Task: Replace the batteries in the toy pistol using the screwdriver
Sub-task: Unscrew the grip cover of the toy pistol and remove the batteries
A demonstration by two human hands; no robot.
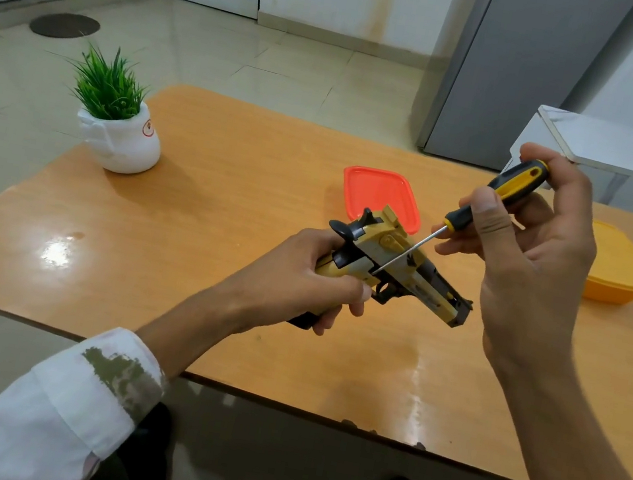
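A gold and black toy pistol (406, 267) hangs above the wooden table (187, 251), its muzzle pointing right and down. My left hand (300, 279) is wrapped around its grip. My right hand (530, 254) holds a screwdriver (493, 198) by its black and yellow handle. The thin metal shaft slants down to the left, and its tip touches the pistol's side just above the grip. No batteries are visible.
A red lid (381, 192) lies flat on the table behind the pistol. A yellow container (619, 269) stands at the right edge. A white pot with a green plant (116, 122) sits at the far left corner. A white box (604, 162) stands beyond the table.
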